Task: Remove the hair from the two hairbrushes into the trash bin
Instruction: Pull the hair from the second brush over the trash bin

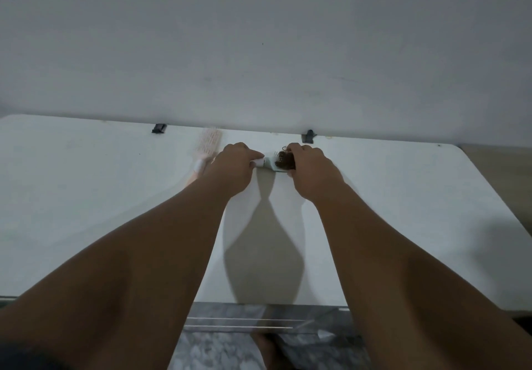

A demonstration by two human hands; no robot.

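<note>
A pale green hairbrush (270, 164) is held between both hands near the far edge of the white table (86, 197). My left hand (233, 168) is closed around its white handle end. My right hand (312, 171) is closed over the brush head, fingers in a brown clump of hair (284, 160) on the bristles. A second, pink hairbrush (207, 145) lies on the table just left of my left hand, its handle partly hidden behind my left wrist. No trash bin is visible.
A white wall (259, 38) rises right behind the table. Two dark clips (159, 128) (309, 136) sit on the table's far edge. Below the near edge are a marbled floor (218, 346) and a clear plastic item (244, 323).
</note>
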